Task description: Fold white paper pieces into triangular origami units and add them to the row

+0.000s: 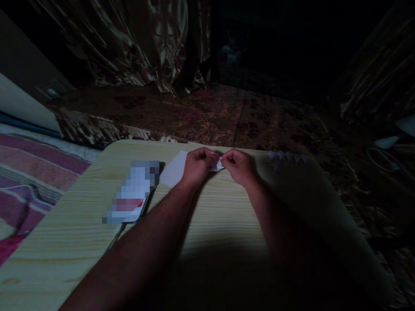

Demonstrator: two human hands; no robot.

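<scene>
Near the far edge of the wooden table, my left hand [197, 165] and my right hand [238, 166] work close together. Both have their fingers pinched on a small folded piece of white paper [217, 164] between them. How it is folded is mostly hidden by the fingers. Beside my left hand, partly under it, lies white sheet paper [174, 169]. Several small pointed folded paper pieces [288, 157] sit in shadow to the right of my right hand, mostly in a row.
A phone-like device [134, 190], its screen blurred out, lies left of my left forearm with a cable at its near end. The pale wooden table [223, 216] borders a striped bed cover [29, 168] and a patterned cloth-covered ledge [201, 112]. A white cable [382, 162] lies far right.
</scene>
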